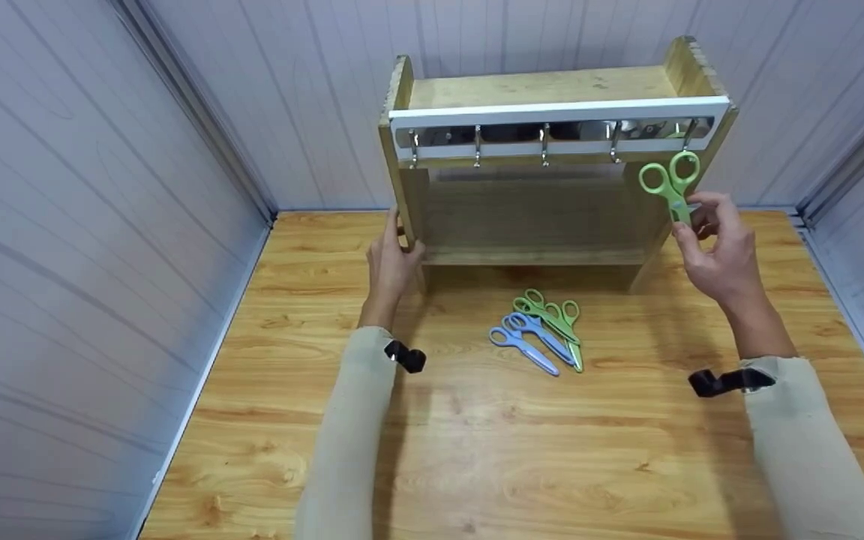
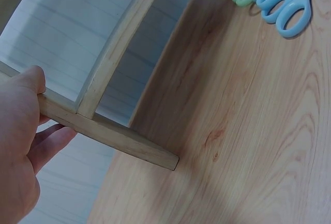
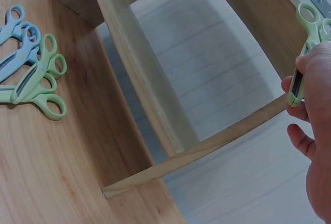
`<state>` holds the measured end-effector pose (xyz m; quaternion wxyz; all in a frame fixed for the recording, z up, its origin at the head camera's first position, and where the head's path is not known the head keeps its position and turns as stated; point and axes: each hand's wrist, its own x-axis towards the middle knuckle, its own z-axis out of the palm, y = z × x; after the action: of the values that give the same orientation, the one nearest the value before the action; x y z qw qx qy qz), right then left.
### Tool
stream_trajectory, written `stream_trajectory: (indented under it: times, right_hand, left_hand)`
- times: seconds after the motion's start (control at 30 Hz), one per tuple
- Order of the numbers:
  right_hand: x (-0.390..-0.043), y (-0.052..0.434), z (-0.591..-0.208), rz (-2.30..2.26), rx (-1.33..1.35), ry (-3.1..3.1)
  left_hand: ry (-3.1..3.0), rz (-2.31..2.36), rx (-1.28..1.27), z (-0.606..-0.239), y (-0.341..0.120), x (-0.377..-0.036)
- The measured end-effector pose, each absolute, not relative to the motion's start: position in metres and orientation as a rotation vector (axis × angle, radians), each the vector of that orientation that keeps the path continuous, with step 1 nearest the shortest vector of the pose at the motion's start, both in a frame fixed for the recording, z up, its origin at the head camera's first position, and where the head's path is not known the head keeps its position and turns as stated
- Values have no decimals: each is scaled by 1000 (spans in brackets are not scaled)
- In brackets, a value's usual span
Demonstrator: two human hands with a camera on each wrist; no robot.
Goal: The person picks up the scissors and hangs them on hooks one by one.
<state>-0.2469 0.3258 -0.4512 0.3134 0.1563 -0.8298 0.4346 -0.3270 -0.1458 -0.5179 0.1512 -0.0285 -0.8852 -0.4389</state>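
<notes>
My right hand [image 1: 724, 251] pinches a pair of green scissors [image 1: 677, 201] by the blade end, handle loops upward. The loops are right at the lower end of the rightmost metal hook [image 1: 690, 135] on a wooden shelf [image 1: 537, 86]. In the right wrist view the green scissors [image 3: 312, 32] stand between thumb and fingers. At the shelf's other side, my left hand [image 1: 391, 262] grips the edge of the side panel [image 2: 124, 138], thumb on one face and fingers on the other. On the table below lie blue scissors [image 1: 531, 349] and green scissors [image 1: 552, 319], overlapping in a pile.
Several hooks hang along a white-framed strip [image 1: 507, 115] on the shelf's upper front. The shelf stands on a wood-grain table [image 1: 477, 450] close to the ribbed back wall [image 1: 327, 97]. A pale side wall [image 1: 87, 262] rises at the left.
</notes>
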Motion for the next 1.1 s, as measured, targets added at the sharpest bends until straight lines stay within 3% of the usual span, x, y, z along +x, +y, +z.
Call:
stream_trajectory:
  times: [1.1]
  right_hand:
    - [-245,320,-475,1140,338,-2312]
  left_hand:
    - [-2531,-1145,-86,-512,-140,-320]
